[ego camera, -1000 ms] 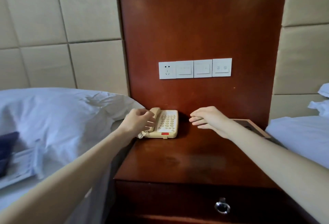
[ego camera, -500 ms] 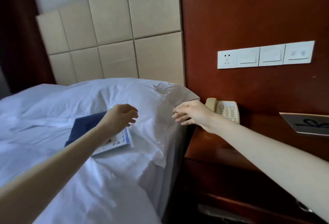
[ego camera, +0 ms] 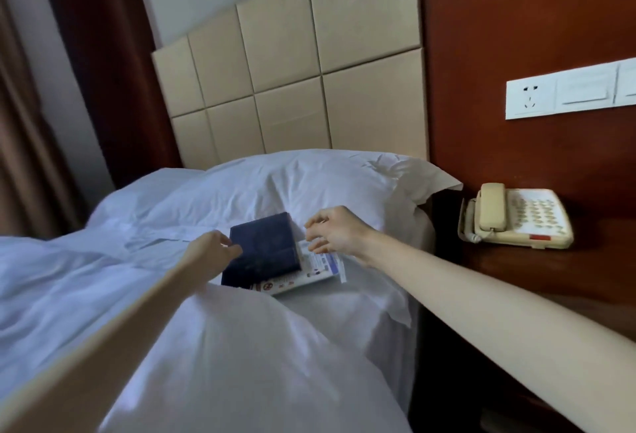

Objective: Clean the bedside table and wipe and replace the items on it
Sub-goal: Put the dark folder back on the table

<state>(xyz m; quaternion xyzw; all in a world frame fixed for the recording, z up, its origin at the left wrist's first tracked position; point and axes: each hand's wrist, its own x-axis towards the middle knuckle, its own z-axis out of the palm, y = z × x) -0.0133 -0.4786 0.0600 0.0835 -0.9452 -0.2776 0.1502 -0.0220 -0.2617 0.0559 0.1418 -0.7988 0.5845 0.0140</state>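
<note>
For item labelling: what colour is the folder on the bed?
The folder is dark navy blue; head view, the only one.

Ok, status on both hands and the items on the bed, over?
Left hand at edge of dark blue flat folder, grip unclear. Right hand open over white printed card. Cream corded telephone on wooden bedside table, untouched. Nothing blocking.

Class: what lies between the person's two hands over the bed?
In the head view, a dark blue folder, atop a printed card, lies between left hand and right hand.

Both arms outstretched, left grip point(ego camera: 215, 248) loosely curled, right grip point(ego camera: 332, 231) with fingers spread, palm down.
</note>
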